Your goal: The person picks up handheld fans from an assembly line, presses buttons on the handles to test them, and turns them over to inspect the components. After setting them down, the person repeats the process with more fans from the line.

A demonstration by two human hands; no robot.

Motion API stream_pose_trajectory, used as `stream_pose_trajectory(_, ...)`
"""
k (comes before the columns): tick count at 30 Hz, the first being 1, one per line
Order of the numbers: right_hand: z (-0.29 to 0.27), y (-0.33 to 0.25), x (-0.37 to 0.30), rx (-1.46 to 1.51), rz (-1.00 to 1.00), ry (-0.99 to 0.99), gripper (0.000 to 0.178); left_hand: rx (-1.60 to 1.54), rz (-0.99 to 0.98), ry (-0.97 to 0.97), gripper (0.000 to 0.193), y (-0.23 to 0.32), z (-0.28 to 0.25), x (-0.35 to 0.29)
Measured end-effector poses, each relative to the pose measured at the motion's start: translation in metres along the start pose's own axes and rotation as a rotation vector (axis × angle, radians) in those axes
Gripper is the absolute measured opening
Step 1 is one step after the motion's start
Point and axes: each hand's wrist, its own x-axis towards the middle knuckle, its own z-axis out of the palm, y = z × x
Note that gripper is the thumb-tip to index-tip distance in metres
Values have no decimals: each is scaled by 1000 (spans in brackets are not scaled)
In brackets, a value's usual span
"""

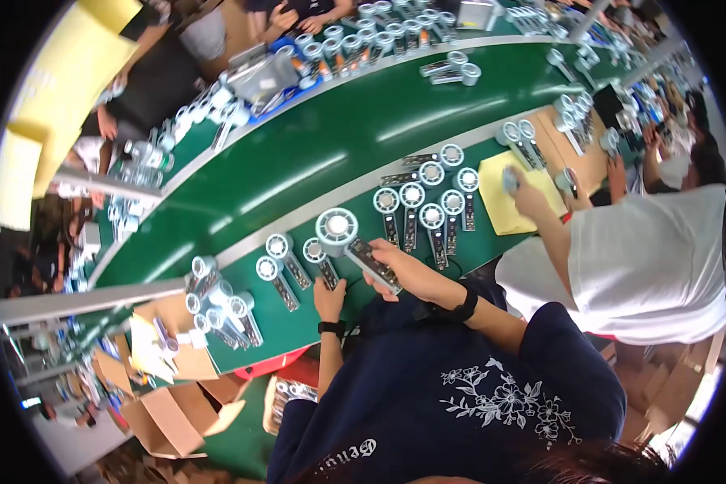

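Observation:
Raised in my right hand [403,270] is a handheld fan [336,228] with a pale blue ring head, a white hub and a dark circuit board showing along its handle. My right fingers close round the lower handle. Lower and to the left, my left hand [329,300] grips the handle end of another such fan [315,252], close to the green bench. Two similar fans, one of them a left fan [276,282], lie just left of that hand. Right of the raised fan rests a group of several more fans [432,216], boards facing up.
A green conveyor belt [298,161] runs behind the bench, carrying a few fans [457,68]. Fans are piled at the left [222,306] beside open cardboard boxes [169,419]. A co-worker in white [645,258] works at the right over a yellow sheet [500,218].

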Motion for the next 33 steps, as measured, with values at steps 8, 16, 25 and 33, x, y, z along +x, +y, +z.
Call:
stream_pose_trajectory(8, 4, -25, -36, -85, -217, -16, 32, -1163, -309, -290, 25, 59, -16, 15)
stream_pose_trajectory(16, 2, -41, -63, -98, -400, -107, 42, -1244, -136, -467, 37, 138, -49, -1)
stream_pose_trajectory(25, 6, -34, -60, -122, -405, -16, 46, -1132, 165, -269, 37, 186, -86, -31)
stream_pose_trajectory(33, -4, -7, -46, 97, -331, 73, 38, -1121, 204, -318, 49, 168, -62, -39)
